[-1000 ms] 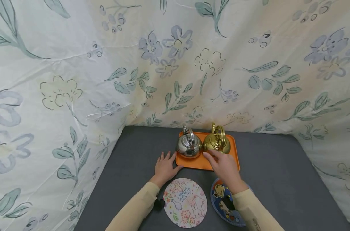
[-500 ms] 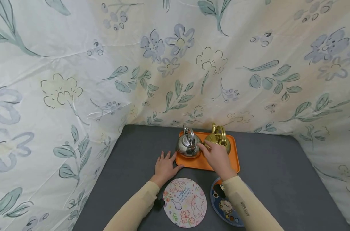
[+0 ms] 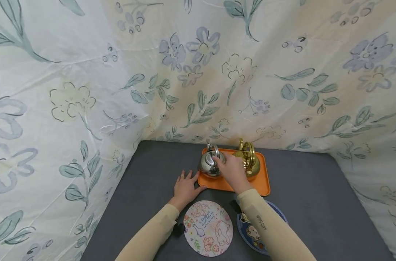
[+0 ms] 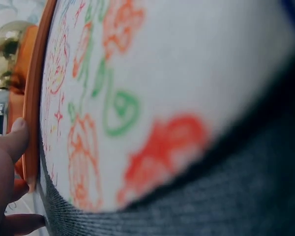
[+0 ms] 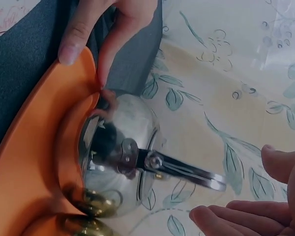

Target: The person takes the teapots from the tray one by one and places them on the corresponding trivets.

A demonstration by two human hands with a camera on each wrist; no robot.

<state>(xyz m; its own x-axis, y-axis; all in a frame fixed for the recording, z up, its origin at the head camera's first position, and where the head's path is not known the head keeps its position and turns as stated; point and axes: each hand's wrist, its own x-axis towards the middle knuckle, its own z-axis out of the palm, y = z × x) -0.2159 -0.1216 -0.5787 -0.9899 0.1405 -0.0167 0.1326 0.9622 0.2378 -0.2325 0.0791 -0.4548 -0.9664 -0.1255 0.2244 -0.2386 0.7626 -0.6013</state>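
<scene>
Right wrist: gap between right grip [image 5: 273, 215] and kettle handle [image 5: 188, 171].

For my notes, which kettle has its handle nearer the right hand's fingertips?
The silver kettle: the right hand is by its handle; the gold kettle stands farther right.

The tray [image 3: 215, 184] is plain bright orange. On it, the silver kettle [image 3: 207, 165] has a mirror-like finish, and the gold kettle [image 3: 254, 167] a brassy yellow shine. In front of the tray, a white round mat [image 3: 208, 229] carries red, orange and green line drawings with blue lettering; the dark blue round mat [image 3: 248, 232] there bears pale cartoon figures, its full pattern hard to read under a cream sleeve [image 3: 271, 230]. Around the tray the tabletop [image 3: 309, 195] is dark grey; behind it, the off-white cloth [image 3: 198, 78] has lilac-blue flowers and grey-green leaves, outlined darkly
</scene>
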